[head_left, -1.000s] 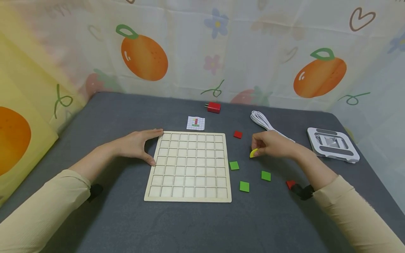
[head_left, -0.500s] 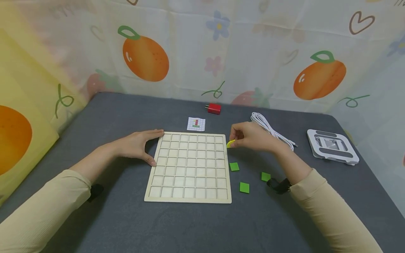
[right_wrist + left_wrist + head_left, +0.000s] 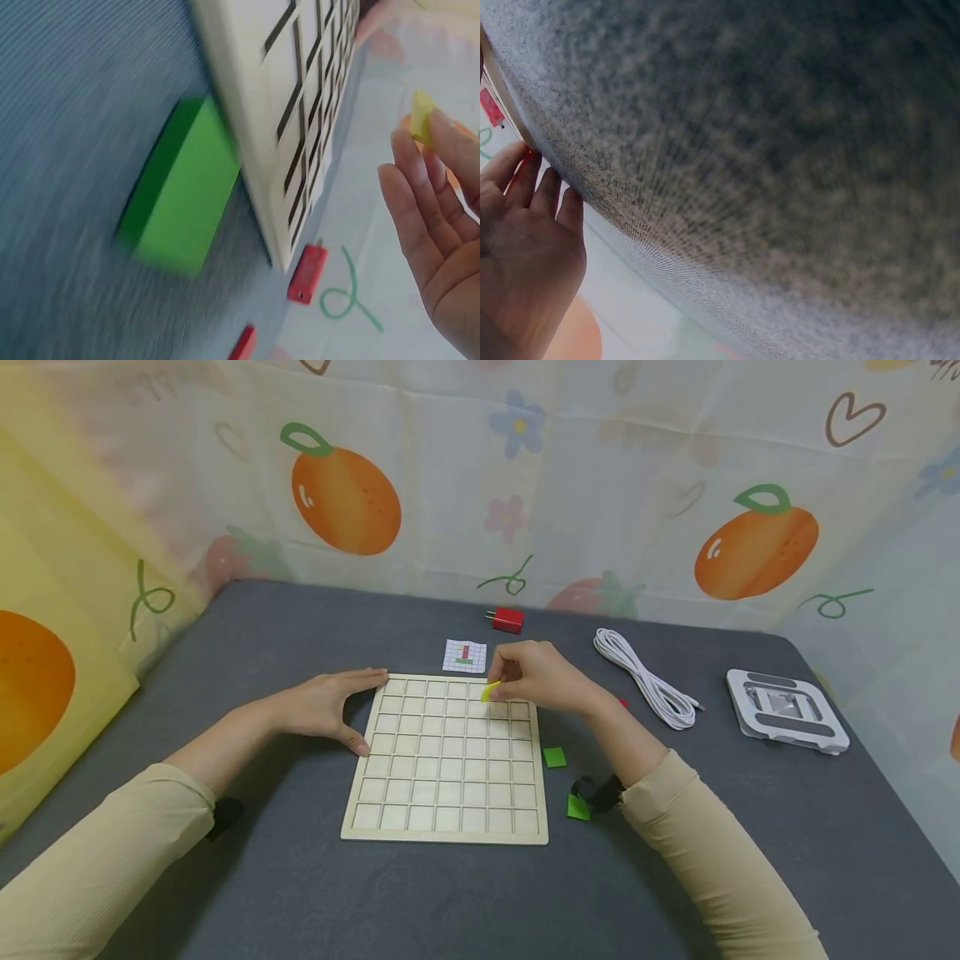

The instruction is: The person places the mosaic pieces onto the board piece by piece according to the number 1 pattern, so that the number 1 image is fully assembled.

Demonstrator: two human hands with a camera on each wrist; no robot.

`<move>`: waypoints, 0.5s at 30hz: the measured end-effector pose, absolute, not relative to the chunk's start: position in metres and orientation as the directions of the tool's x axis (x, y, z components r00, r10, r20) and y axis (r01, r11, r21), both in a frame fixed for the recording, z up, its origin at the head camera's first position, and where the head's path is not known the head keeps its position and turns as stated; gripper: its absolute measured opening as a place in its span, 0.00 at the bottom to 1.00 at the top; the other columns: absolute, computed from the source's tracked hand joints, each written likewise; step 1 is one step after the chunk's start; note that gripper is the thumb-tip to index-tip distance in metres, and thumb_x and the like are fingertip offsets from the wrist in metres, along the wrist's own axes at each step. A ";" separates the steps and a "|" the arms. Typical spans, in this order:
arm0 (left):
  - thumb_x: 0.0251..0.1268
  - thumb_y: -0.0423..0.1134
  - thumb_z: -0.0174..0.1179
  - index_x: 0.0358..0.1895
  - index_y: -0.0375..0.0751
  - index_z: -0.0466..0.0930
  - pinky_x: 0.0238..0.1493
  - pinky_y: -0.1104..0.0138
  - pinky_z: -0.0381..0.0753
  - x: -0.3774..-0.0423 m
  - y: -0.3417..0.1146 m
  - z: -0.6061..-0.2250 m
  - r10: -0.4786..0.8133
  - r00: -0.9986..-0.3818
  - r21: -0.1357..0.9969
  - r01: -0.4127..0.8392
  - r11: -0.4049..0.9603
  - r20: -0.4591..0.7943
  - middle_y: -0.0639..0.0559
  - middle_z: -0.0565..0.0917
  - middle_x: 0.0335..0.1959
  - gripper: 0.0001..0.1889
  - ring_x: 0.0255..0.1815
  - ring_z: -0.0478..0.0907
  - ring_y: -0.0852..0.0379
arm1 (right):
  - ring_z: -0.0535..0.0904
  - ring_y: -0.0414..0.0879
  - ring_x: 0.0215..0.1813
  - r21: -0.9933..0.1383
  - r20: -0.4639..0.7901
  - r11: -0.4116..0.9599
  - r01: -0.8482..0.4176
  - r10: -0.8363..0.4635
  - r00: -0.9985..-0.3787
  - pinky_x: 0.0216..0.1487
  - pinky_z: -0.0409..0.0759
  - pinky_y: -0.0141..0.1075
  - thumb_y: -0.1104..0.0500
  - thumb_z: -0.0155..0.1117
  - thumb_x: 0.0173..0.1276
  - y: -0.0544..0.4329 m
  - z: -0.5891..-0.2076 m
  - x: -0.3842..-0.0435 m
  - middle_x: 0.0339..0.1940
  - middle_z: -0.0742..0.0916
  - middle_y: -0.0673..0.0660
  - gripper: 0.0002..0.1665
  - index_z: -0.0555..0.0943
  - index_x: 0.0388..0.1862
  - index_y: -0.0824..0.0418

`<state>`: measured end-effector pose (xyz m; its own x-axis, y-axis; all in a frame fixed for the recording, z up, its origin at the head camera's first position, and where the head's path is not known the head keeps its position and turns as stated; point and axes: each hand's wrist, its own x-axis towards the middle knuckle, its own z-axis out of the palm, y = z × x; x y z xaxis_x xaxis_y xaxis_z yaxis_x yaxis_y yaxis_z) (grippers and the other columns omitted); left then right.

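My right hand (image 3: 543, 677) pinches a small yellow tile (image 3: 489, 691) between thumb and fingertips, over the upper right part of a pale wooden grid board (image 3: 450, 768). In the right wrist view the yellow tile (image 3: 422, 116) stands up from the fingertips. My left hand (image 3: 322, 703) rests at the board's left edge, thumb and fingers spread; in the left wrist view its fingers (image 3: 570, 212) look fairly straight. Two green tiles (image 3: 555, 757) (image 3: 578, 807) lie right of the board, the nearer partly behind the right wrist strap. A red tile (image 3: 623, 702) is mostly hidden by the right forearm.
Behind the board lies a gridded paper card (image 3: 464, 656) with a small coloured pattern. A red plug adapter (image 3: 507, 619) sits farther back. To the right are a coiled white cable (image 3: 652, 681) and a white-and-grey folding stand (image 3: 786, 710). A printed curtain (image 3: 450, 485) hangs behind the table.
My right hand has carried the yellow tile leftward, from the table right of the board to over its upper right squares. The left hand has stayed at the board's edge.
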<state>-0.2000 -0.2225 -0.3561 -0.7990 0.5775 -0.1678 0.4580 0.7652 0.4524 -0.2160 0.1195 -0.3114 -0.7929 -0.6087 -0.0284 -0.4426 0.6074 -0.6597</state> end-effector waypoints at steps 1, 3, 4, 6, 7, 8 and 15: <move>0.37 0.64 0.77 0.78 0.39 0.56 0.74 0.39 0.58 -0.200 -0.223 -0.356 0.578 -0.798 0.454 0.459 0.764 -0.167 0.40 0.58 0.80 0.63 0.81 0.52 0.36 | 0.86 0.45 0.35 -0.675 -0.030 0.599 -0.430 -0.605 -0.796 0.41 0.78 0.36 0.60 0.72 0.62 0.116 -0.312 -0.217 0.32 0.91 0.51 0.07 0.81 0.35 0.56; 0.37 0.64 0.77 0.78 0.39 0.56 0.74 0.38 0.58 -0.200 -0.223 -0.356 0.580 -0.797 0.456 0.459 0.762 -0.167 0.40 0.58 0.80 0.63 0.81 0.52 0.36 | 0.88 0.48 0.37 -0.700 -0.028 0.584 -0.410 -0.597 -0.802 0.42 0.79 0.37 0.60 0.72 0.63 0.109 -0.312 -0.218 0.33 0.91 0.52 0.06 0.82 0.36 0.57; 0.37 0.64 0.77 0.78 0.39 0.56 0.74 0.39 0.58 -0.200 -0.223 -0.356 0.580 -0.797 0.456 0.460 0.762 -0.166 0.40 0.58 0.80 0.63 0.81 0.52 0.36 | 0.88 0.50 0.38 -0.710 -0.025 0.577 -0.404 -0.593 -0.804 0.43 0.79 0.37 0.60 0.71 0.63 0.106 -0.312 -0.218 0.34 0.91 0.52 0.06 0.82 0.37 0.57; 0.37 0.64 0.77 0.78 0.39 0.56 0.74 0.39 0.58 -0.200 -0.223 -0.357 0.579 -0.798 0.455 0.459 0.763 -0.166 0.40 0.58 0.80 0.63 0.81 0.52 0.36 | 0.88 0.52 0.39 -0.726 -0.014 0.562 -0.397 -0.589 -0.808 0.44 0.80 0.37 0.61 0.71 0.64 0.099 -0.312 -0.220 0.35 0.91 0.54 0.06 0.82 0.37 0.58; 0.37 0.64 0.77 0.77 0.39 0.56 0.74 0.39 0.58 -0.200 -0.223 -0.357 0.580 -0.798 0.454 0.460 0.763 -0.165 0.40 0.58 0.80 0.63 0.81 0.52 0.36 | 0.88 0.53 0.40 -0.733 -0.009 0.555 -0.394 -0.586 -0.810 0.45 0.80 0.37 0.61 0.71 0.64 0.096 -0.312 -0.220 0.35 0.91 0.54 0.06 0.82 0.37 0.58; 0.36 0.64 0.77 0.77 0.39 0.56 0.74 0.39 0.58 -0.200 -0.223 -0.357 0.580 -0.798 0.452 0.461 0.763 -0.165 0.40 0.58 0.80 0.63 0.81 0.53 0.36 | 0.88 0.54 0.40 -0.739 -0.004 0.549 -0.391 -0.583 -0.812 0.45 0.80 0.37 0.61 0.71 0.64 0.093 -0.312 -0.221 0.35 0.91 0.55 0.05 0.82 0.37 0.59; 0.37 0.64 0.77 0.77 0.39 0.56 0.74 0.39 0.59 -0.200 -0.223 -0.356 0.577 -0.799 0.452 0.458 0.765 -0.167 0.40 0.58 0.80 0.63 0.81 0.52 0.36 | 0.87 0.52 0.37 -0.746 -0.056 0.576 -0.335 -0.555 -0.830 0.39 0.80 0.32 0.63 0.71 0.63 0.070 -0.317 -0.225 0.34 0.89 0.55 0.03 0.85 0.35 0.60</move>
